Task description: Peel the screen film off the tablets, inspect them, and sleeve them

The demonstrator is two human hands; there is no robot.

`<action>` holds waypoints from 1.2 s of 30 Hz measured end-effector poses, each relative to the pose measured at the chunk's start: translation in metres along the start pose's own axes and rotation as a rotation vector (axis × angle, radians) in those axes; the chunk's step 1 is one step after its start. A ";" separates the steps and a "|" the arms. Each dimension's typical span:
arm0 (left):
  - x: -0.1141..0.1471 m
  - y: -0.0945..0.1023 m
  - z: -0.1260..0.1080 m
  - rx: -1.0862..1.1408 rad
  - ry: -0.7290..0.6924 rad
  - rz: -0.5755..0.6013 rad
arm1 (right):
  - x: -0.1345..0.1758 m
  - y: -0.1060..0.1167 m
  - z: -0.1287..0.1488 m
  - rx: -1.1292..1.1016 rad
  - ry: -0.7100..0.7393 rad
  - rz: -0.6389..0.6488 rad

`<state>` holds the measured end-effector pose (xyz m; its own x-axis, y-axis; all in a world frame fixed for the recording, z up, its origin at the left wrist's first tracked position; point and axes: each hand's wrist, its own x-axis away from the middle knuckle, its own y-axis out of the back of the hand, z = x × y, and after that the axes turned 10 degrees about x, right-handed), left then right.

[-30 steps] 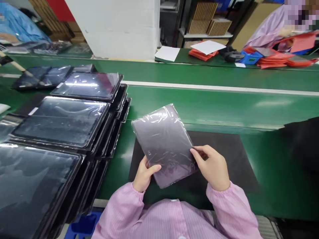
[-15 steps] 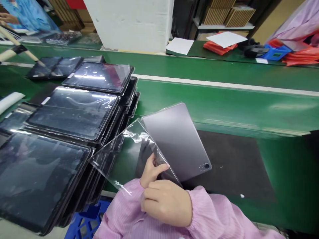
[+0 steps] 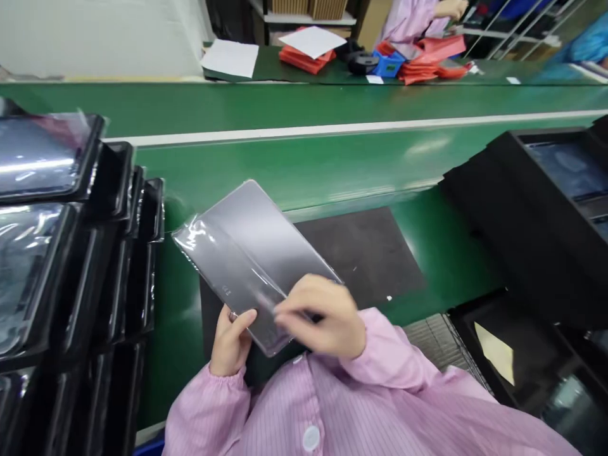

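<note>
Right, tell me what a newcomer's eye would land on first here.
First, the grey tablet near the middle, its left part under shiny clear film, held at the lower left edge by the left hand, with the right hand, blurred, in front of its lower right part. Next come the tall piles of tablets down the left side, then the bright red packets at the top of the picture.

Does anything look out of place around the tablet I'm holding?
One thing: a small white scrap near the front edge of the dark mat, right of the tablet. It looks like stray debris, too small to identify.
</note>
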<state>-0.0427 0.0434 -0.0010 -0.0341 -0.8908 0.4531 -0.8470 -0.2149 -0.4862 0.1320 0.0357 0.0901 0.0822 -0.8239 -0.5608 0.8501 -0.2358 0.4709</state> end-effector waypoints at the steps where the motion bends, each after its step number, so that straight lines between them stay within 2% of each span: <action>1: 0.000 -0.001 0.000 0.010 0.019 -0.012 | -0.001 0.013 -0.006 0.004 -0.130 -0.081; 3: 0.000 -0.002 0.000 0.025 0.059 -0.044 | 0.002 0.035 -0.020 0.051 -0.337 -0.233; 5: 0.000 -0.003 -0.001 0.024 0.073 -0.068 | 0.011 0.046 -0.034 0.115 -0.461 -0.261; 8: 0.000 -0.007 -0.003 0.000 0.063 -0.079 | 0.030 0.042 -0.047 0.152 -0.587 -0.027; 10: 0.001 -0.009 -0.002 -0.017 0.036 -0.095 | 0.043 0.034 -0.051 0.088 -0.719 0.113; 13: 0.004 -0.010 0.001 -0.059 -0.023 -0.103 | 0.057 0.028 -0.054 -0.103 -0.888 0.162; 16: 0.006 -0.007 0.003 -0.116 -0.041 -0.085 | 0.065 0.036 -0.055 -0.276 -0.953 0.141; 21: 0.004 -0.001 0.002 -0.177 0.060 -0.055 | 0.072 0.046 -0.048 -0.375 -0.977 0.009; 26: 0.003 -0.003 0.001 -0.179 0.061 -0.054 | 0.072 0.048 -0.046 -0.449 -1.011 -0.207; 30: 0.007 -0.007 -0.002 -0.182 0.077 -0.095 | 0.075 0.074 -0.055 -0.383 -1.000 -0.551; 33: 0.011 -0.008 -0.007 -0.193 0.094 -0.119 | 0.081 0.107 -0.056 -0.228 -0.911 -0.866; 36: 0.011 -0.006 -0.009 -0.172 0.079 -0.130 | 0.088 0.129 -0.049 0.190 -0.699 -1.171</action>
<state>-0.0432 0.0386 0.0133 0.0451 -0.8245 0.5641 -0.9248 -0.2479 -0.2885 0.2745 -0.0422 0.0679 -0.9501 -0.1693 -0.2620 0.1528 -0.9848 0.0822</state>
